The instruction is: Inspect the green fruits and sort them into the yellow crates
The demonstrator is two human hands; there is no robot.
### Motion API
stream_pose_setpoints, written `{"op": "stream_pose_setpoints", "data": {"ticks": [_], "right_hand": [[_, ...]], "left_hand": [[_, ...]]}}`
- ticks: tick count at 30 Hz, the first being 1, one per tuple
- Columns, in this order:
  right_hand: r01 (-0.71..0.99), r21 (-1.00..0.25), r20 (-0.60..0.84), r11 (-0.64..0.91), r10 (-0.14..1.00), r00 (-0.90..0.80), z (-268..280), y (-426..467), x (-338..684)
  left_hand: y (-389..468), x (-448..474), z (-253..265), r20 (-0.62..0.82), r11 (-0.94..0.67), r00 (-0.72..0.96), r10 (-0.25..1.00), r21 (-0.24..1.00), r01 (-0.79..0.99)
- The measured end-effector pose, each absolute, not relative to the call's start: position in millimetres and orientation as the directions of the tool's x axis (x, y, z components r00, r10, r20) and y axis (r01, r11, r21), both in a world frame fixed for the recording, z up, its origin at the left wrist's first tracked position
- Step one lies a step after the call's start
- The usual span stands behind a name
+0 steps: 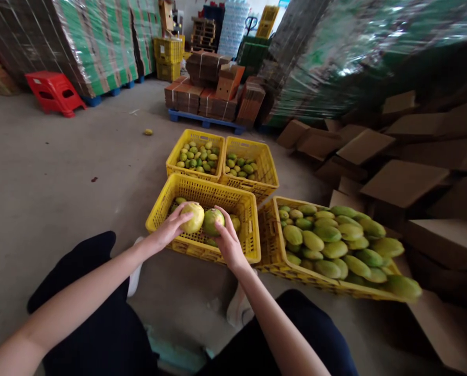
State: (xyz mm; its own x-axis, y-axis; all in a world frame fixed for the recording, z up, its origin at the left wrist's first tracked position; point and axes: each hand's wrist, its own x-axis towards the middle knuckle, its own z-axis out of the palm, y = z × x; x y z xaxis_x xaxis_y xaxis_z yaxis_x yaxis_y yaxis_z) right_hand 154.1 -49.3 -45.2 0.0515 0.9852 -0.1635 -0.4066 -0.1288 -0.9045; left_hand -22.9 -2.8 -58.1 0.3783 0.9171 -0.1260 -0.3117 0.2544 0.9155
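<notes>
My left hand [173,226] is wrapped round a yellow mango [193,217]. Beside it, my right hand [230,241] grips a greener mango [212,222], with a narrow gap between the two fruits. Both are held above the near yellow crate [233,198], whose slatted floor partly shows. A few more mangoes lie inside that crate, such as a yellowish mango [235,223] just behind my right hand; my hands hide part of the rest. To the right, a yellow crate [270,245] is heaped with large green-yellow mangoes [335,237].
Beyond the near crate stand two yellow crates, a left crate [171,164] and a right crate [267,169], each holding mangoes. Cardboard boxes [406,183] pile up at the right. Flattened cartons sit on a blue pallet [206,121]. A red stool [55,93] and a loose fruit [148,132] are leftward.
</notes>
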Motion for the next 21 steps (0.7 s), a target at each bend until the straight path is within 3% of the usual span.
{"op": "stream_pose_setpoints", "data": {"ticks": [2, 5, 9, 16, 21], "right_hand": [[-0.392, -0.909, -0.168, -0.142, 0.985, 0.033, -50, -52, 156], [-0.188, -0.980, -0.079, -0.071, 0.996, 0.033, -56, -55, 165], [-0.009, -0.997, 0.075, 0.075, 0.997, 0.026, -58, -59, 173], [-0.050, -0.926, 0.373, 0.375, 0.926, 0.054, -58, -63, 168], [-0.074, -0.898, 0.431, 0.434, 0.901, 0.051, -55, -61, 167]], "left_hand": [[-6, -25, -56, -0.043, 0.127, 0.386, 0.921, 0.972, -0.195], [-10, -26, -53, 0.057, -0.034, 0.430, 0.901, 0.998, -0.060], [-12, -24, -54, 0.109, -0.095, 0.465, 0.879, 0.994, -0.053], [-15, -23, -53, 0.190, -0.129, 0.460, 0.868, 0.979, -0.160], [-15, -23, -45, 0.276, -0.214, 0.435, 0.857, 0.959, -0.186]]}}
